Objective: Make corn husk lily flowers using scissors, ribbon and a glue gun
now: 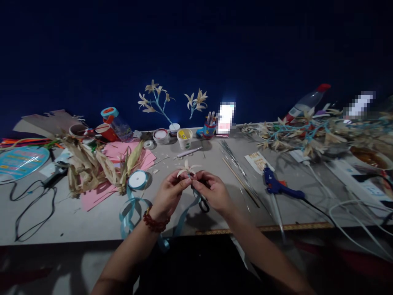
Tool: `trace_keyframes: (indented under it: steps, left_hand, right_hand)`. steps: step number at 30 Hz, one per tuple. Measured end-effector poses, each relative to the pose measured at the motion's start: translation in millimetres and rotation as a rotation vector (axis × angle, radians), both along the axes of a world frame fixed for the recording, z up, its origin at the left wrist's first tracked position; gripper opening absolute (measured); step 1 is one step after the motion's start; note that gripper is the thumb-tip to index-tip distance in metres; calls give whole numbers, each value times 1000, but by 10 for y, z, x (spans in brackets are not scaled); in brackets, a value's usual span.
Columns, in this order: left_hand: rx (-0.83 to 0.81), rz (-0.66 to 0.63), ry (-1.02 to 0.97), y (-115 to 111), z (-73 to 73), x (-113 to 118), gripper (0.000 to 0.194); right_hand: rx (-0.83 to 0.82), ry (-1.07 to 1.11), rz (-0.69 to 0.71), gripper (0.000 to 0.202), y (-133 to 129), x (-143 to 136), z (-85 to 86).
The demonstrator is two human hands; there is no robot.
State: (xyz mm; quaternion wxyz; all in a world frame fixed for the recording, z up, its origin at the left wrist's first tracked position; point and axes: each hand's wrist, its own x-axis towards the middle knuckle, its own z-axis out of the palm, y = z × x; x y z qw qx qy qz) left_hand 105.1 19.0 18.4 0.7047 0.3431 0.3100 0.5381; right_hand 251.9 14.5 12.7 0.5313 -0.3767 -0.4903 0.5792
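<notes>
A pale corn-husk flower (186, 167) stands between my two hands, petals upward. The fingers of my left hand (173, 188) pinch it just under the petals. My right hand (213, 189) pinches a light blue ribbon (186, 213) at the flower's base, thumb close to the left thumb. The ribbon hangs down from there past the table edge. Loops of it lie left of my left wrist, near the ribbon spool (137, 179). A dark scissors handle (204, 205) shows on the table below my right hand, the rest covered.
Dried corn husks (89, 168) lie on pink paper (100, 198) at left. Wires (242, 176), a blue glue gun (278, 184) with its cord, and a power strip (357, 184) are at right. Finished flower sprigs (159, 102) stand at the back. A ruler (294, 226) lies along the front edge.
</notes>
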Motion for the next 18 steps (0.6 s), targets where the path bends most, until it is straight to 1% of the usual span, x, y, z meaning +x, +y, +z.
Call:
trace_keyframes:
  steps: [5, 10, 15, 18]
  left_hand:
    - [-34, -49, -21, -22, 45, -50, 12]
    - [-46, -107, -45, -58, 87, -61, 9]
    - [-135, -106, -98, -63, 72, -63, 12]
    - [-126, -102, -93, -62, 60, -46, 13]
  right_hand:
    - [-126, 89, 111, 25, -23, 21, 9]
    - [-192, 135, 168, 25, -30, 14, 5]
    - [-200, 184, 177, 26, -55, -34, -28]
    - [-185, 170, 154, 29, -70, -46, -34]
